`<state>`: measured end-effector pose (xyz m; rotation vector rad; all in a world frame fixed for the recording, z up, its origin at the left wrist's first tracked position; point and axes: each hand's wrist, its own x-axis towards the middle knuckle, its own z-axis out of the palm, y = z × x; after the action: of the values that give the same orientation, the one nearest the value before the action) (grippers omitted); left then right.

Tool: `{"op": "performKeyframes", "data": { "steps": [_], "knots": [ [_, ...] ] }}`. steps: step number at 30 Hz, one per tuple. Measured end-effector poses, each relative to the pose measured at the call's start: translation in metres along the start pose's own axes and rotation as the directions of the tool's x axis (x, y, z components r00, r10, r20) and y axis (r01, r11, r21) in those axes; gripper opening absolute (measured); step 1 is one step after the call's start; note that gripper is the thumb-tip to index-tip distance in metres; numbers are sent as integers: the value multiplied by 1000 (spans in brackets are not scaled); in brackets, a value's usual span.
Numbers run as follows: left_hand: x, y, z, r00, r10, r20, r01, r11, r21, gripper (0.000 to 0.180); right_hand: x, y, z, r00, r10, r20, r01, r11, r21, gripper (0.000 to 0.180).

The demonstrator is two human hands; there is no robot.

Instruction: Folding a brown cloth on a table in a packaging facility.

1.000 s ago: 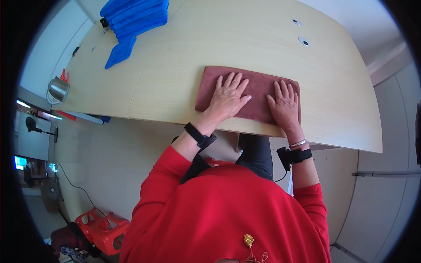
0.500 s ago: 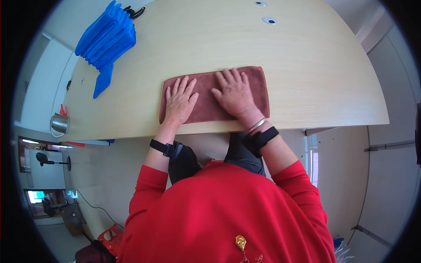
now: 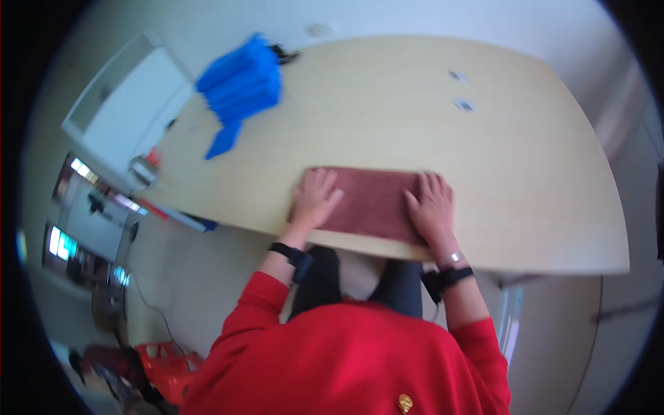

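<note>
A folded reddish-brown cloth (image 3: 373, 204) lies flat near the front edge of a pale wooden table (image 3: 366, 117). My left hand (image 3: 316, 197) rests on the cloth's left end, palm down with its fingers stretched out. Over the right end lies my right hand (image 3: 434, 207), also flat, fingers pointing away from me and the thumb set apart. Neither hand grips anything. The picture is somewhat blurred, so the exact fingertip contact at the cloth's edges is hard to make out.
A stack of blue folded pieces (image 3: 242, 83) sits at the far left of the table, a black item (image 3: 285, 55) beside it. Two small round fittings are set in the tabletop at the far right. A metal pot (image 3: 142, 171) stands by the left edge; a red chair (image 3: 169, 370) is behind.
The whole view has shifted and tilted with my head. My right hand has moved outward to the cloth's right end; my left hand remains on its left end.
</note>
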<state>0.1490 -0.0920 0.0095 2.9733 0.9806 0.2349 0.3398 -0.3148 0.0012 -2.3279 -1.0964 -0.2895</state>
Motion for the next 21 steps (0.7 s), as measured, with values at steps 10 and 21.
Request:
{"op": "performKeyframes", "data": {
  "steps": [10,21],
  "knots": [
    [-6,-3,0,994,-82,76,91,988,-126,64,-6,0,12,991,14,132,-1,995,-97,59],
    [-4,-8,2,998,-27,63,37,986,-162,65,-2,1,13,987,16,158,5,991,-135,59]
  ]
}}
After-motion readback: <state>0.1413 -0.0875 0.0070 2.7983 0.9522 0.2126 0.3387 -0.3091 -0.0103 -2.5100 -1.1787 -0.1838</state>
